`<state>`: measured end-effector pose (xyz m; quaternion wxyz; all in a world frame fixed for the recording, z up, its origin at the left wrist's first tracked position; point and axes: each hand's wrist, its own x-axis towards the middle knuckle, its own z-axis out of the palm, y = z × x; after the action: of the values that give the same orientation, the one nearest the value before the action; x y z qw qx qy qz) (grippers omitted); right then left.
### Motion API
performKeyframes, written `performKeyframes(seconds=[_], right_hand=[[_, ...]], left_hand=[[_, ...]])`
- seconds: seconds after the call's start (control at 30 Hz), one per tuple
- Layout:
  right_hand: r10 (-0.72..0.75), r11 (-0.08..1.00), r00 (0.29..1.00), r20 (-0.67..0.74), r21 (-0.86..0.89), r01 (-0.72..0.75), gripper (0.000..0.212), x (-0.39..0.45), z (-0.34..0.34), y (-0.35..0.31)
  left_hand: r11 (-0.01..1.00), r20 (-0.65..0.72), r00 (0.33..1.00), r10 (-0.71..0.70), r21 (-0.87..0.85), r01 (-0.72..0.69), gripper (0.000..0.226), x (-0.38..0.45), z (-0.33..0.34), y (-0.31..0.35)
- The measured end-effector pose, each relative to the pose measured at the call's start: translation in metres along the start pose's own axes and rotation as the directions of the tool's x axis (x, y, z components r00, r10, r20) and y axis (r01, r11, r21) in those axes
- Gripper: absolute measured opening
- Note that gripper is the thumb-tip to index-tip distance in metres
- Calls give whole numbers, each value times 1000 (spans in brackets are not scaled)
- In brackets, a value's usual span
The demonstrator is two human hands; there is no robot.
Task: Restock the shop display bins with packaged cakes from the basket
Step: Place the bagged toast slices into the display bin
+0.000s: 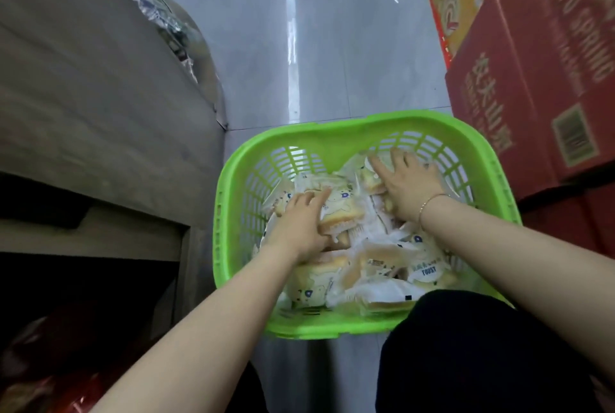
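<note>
A glossy grey tiled floor (319,46) stretches beyond both hands' fingertips, with a grey shelf unit (100,86) left of them and red cartons (539,86) right. The green basket (332,136) rings the hands. The left hand (296,226) curls around a packaged cake (339,209); the right hand (409,186) lies spread flat on other packets, gripping nothing visibly.

Dim, flat indoor light. A bright overhead strip reflects as a glare streak on the glossy floor (290,46). Deep shadow under the shelf (86,279) at left. Wide-angle bending at edges; left side and corners smeared, soft.
</note>
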<state>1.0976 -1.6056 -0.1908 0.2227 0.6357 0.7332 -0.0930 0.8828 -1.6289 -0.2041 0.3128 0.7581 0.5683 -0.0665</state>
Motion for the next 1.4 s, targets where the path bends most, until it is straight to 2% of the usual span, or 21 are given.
performKeyframes(seconds=[0.1, 0.2, 0.27, 0.33, 0.4, 0.43, 0.5, 0.57, 0.6, 0.67, 0.73, 0.77, 0.87, 1.0, 1.07, 1.13, 1.17, 1.23, 1.3, 1.33, 1.4], right_hand=[[-45, 997, 993, -113, 56, 51, 81, 4, -3, 3], [-37, 983, 983, -182, 168, 69, 64, 6, -18, 8], [33, 954, 974, -223, 297, 36, 58, 5, -35, 15], [143, 834, 963, -228, 551, 6, 55, -6, -58, 22], [250, 561, 947, -200, 828, 27, 52, -26, -85, 22], [306, 359, 939, -156, 932, 38, 52, -40, -100, 20], [348, -127, 937, 24, 992, 21, 50, -71, -134, 14], [226, -547, 954, 196, 836, -42, 39, -106, -173, 9], [137, -686, 960, 245, 722, -86, 33, -125, -195, 6], [-19, -831, 955, 297, 526, -181, 42, -164, -248, 0], [-109, -873, 952, 287, 430, -230, 65, -200, -306, -4], [-141, -881, 951, 277, 403, -248, 67, -217, -337, -5], [-204, -880, 945, 255, 376, -291, 53, -264, -430, -9], [-293, -870, 937, 191, 353, -344, 57, -312, -539, -24], [-354, -856, 925, 138, 349, -380, 44, -329, -581, -36], [-387, -853, 915, 110, 334, -401, 47, -339, -611, -47], [-407, -844, 908, 95, 341, -414, 49, -341, -621, -53], [-464, -804, 884, 49, 394, -444, 44, -342, -638, -67], [-499, -771, 866, 38, 438, -463, 53, -338, -647, -84], [-514, -751, 856, 57, 453, -481, 57, -335, -650, -93], [-542, -718, 833, 111, 453, -527, 48, -329, -653, -112]], left_hand=[[981, -128, 990, -52, -194, 26, 87, -6, -7, 1], [894, -256, 938, -233, -435, 103, 70, -23, -18, -7], [766, -295, 871, -394, -629, 133, 59, -36, -32, -14], [517, -193, 846, -498, -849, 111, 53, -49, -49, -18], [118, -7, 888, -459, -992, 53, 44, -65, -69, -13], [-43, 50, 908, -417, -998, 35, 37, -73, -81, -6], [-259, 124, 913, -389, -966, 21, 27, -94, -109, 14], [-384, 174, 898, -404, -923, 6, 37, -122, -143, 40], [-411, 191, 894, -405, -911, 9, 43, -137, -162, 55], [-398, 205, 893, -400, -917, 32, 39, -172, -203, 86], [-352, 194, 890, -413, -935, 41, 33, -210, -251, 120], [-334, 172, 888, -427, -942, 22, 39, -229, -276, 136], [-219, 69, 880, -470, -975, -40, 52, -288, -354, 185], [-44, -90, 822, -562, -989, -139, 29, -356, -447, 230], [-16, -133, 816, -563, -985, -171, 34, -381, -483, 242], [-7, -159, 811, -562, -980, -197, 44, -405, -510, 244], [-36, -156, 817, -555, -977, -211, 44, -415, -520, 241], [-240, -70, 859, -508, -946, -219, 43, -434, -539, 228], [-380, -4, 861, -509, -896, -229, 54, -451, -547, 207], [-414, 5, 848, -529, -874, -253, 56, -457, -550, 194], [-432, 25, 831, -556, -863, -263, 55, -466, -552, 171]])
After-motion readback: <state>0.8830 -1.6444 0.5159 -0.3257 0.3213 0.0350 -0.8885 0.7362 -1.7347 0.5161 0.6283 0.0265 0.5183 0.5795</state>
